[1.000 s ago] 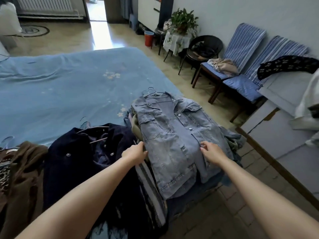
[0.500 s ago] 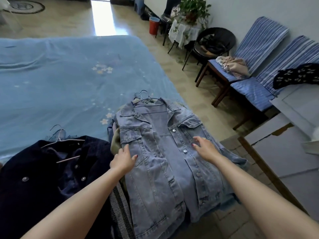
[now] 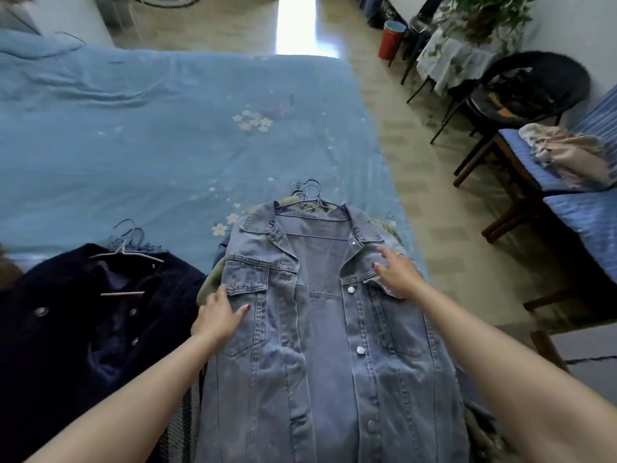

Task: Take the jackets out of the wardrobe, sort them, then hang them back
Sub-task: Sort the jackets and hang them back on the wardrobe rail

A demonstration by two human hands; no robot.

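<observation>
Left hand (image 3: 218, 317): laid flat, fingers straight — on the denim jacket (image 3: 320, 345).
Right hand (image 3: 395, 274): spread open — pressed on its collar side.

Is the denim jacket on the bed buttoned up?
No, the denim jacket lies open down the front, its button row to one side and a hanger showing at the collar.

A home bedroom: bed (image 3: 167, 135), chairs (image 3: 567, 208), houseplant (image 3: 484, 11).

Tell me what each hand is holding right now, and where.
Nothing is gripped. The left hand and the right hand lie flat, fingers straight, on the chest panels of the denim jacket.
</observation>
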